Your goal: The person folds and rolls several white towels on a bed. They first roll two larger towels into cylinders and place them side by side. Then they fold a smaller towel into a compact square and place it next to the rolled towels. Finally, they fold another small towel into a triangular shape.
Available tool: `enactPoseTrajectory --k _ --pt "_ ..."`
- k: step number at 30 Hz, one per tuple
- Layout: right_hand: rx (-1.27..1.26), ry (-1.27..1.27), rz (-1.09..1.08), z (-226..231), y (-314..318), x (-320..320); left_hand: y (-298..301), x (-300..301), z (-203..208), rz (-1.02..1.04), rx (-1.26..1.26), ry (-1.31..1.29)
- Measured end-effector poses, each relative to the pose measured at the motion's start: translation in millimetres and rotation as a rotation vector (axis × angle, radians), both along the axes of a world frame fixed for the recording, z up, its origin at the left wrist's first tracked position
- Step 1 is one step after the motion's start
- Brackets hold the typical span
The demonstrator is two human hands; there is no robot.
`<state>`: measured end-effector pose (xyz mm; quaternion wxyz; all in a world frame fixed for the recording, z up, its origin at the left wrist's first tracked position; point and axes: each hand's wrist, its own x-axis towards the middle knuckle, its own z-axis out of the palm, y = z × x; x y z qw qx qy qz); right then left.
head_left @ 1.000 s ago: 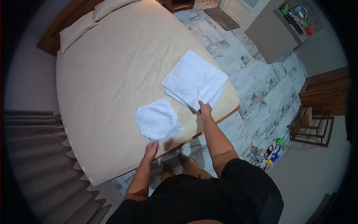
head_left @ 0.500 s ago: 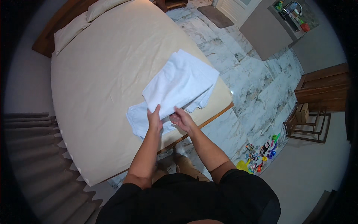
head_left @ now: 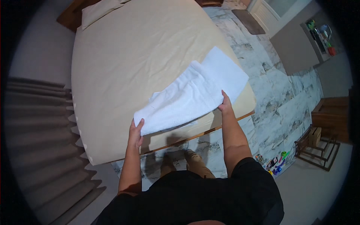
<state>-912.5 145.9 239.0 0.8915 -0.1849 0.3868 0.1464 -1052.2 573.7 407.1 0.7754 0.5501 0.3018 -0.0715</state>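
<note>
A white towel [head_left: 176, 103] is stretched between my hands over the front part of the bed [head_left: 123, 60], its near edge lifted and slightly sagging. My left hand [head_left: 135, 135] grips its left corner, thumb on top. At the other end of that near edge, my right hand [head_left: 225, 103] pinches the cloth, its thumb pointing up. A smoother, flat white piece of cloth [head_left: 227, 71] extends past the towel toward the bed's right side. Whether it belongs to the same towel I cannot tell. A little more white cloth shows from under the towel.
Pillows [head_left: 99, 14] lie at the bed's far left. A grey curtain [head_left: 41, 123] hangs along the left. Marbled floor [head_left: 258, 75] runs along the right, with colourful small items [head_left: 277, 165] near the wall and a brown wooden rack [head_left: 318, 150] beyond them.
My hands have moved apart, the left one leftward and the right one rightward and farther away. The towel's near edge is now drawn out between them. The view has shifted too.
</note>
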Motion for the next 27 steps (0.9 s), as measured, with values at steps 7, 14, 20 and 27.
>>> enactPoseTrajectory --k 7,14,20,27 --pt "-0.581 -0.225 0.278 89 73 50 122 8 34 0.12 -0.067 -0.122" --pt "-0.693 -0.605 0.309 243 208 56 286 -3 90 0.244 -0.12 -0.234" --pt "-0.84 -0.663 0.073 284 266 -21 321 -98 143 0.386 0.046 -0.211" --pt "-0.855 -0.7 0.031 333 302 -128 334 -222 185 0.409 0.022 -0.242"
